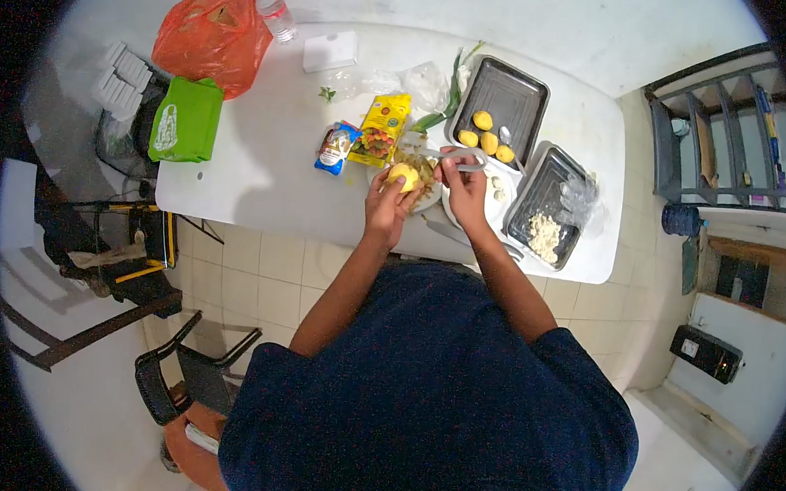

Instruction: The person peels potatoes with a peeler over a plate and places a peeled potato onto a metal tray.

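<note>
My left hand [386, 212] is closed around a peeled yellow potato [404, 177]. In my right hand [465, 194] is a grey-handled peeler [469, 159], held just right of the potato. Under both lies a plate of peelings [428, 197]. A dark tray [505, 85] behind my right hand holds several yellow potatoes [482, 120] and a spoon. Beside my right hand a white plate [504, 202] carries small pale pieces. A knife [451, 232] lies at the table's near edge, partly hidden by my right forearm.
A second dark tray [521, 218] with chopped pale pieces and a plastic bag stands right. Yellow [382, 127] and blue packets [334, 148] lie left of the plates. Farther left are green [188, 121] and red bags [213, 36] and a bottle [277, 17]. Chairs [199, 369] stand lower left.
</note>
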A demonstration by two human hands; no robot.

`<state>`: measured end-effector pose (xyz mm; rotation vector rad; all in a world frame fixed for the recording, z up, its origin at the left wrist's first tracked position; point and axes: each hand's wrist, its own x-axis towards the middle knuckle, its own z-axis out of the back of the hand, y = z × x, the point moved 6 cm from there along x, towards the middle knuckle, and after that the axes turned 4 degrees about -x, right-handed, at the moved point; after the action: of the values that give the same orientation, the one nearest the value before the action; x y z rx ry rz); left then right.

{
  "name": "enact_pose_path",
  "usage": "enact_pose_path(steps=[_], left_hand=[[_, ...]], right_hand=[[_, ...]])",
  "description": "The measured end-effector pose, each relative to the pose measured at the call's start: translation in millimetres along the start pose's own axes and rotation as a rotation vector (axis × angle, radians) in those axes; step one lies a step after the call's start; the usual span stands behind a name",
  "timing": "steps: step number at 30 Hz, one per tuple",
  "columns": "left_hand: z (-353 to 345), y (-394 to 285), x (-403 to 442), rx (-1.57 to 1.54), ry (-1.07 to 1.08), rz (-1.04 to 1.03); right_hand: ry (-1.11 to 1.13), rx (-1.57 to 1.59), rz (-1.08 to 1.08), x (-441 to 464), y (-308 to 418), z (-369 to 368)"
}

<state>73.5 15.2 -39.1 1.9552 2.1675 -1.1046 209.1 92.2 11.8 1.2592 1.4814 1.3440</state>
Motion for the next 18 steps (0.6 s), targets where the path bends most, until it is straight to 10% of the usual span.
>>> enact_pose_path(steps=[18], left_hand=[[3.5, -5.4, -0.2, 0.22, -0.06, -0.137]], right_hand=[[0.187, -0.161, -0.02, -18.7, -12.8, -7.7]])
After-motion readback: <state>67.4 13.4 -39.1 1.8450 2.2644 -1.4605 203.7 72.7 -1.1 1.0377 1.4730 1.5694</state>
